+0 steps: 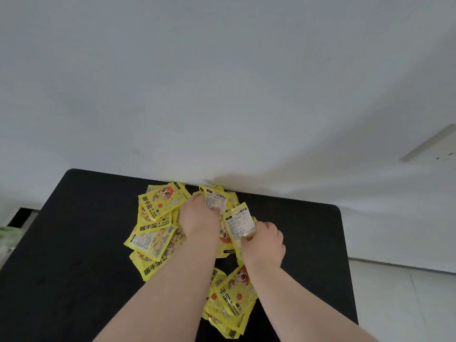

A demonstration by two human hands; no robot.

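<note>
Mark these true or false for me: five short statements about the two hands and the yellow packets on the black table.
1. The left hand holds a yellow packet. True.
2. The right hand is empty. False: it grips a second packet, with the white label side towards the camera.
3. The table is white. False: the table is black; the wall behind it is white.
4. More loose packets lie on the table to the left of the left hand. True.
5. The packets sit in a box. False: they lie loose on the table, some overlapping.
</note>
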